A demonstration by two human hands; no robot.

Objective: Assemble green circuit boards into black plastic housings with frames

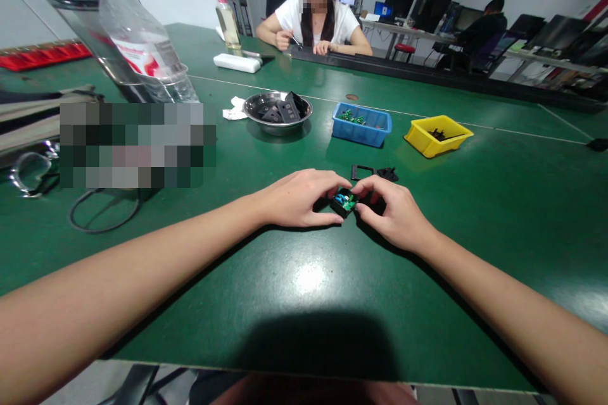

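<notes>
A small open black plastic case [338,207] lies on the green table, with a green circuit board [348,204] and a blue component inside. My left hand [301,198] grips the case from the left, thumb along its near side and fingers over its far side. From the right, my right hand [396,210] has thumb and fingertips at the case's right edge, pinched on the case or the board's edge. Just beyond my right fingers rest a black rectangular frame [354,172] and a small dark part [388,173].
Farther back stand a metal bowl [280,128] of black cases, a blue bin [361,133] with circuit boards and a yellow bin [430,147] with black parts. Bottles [142,44] and a cable loop [76,221] are at left. A person [339,19] sits opposite.
</notes>
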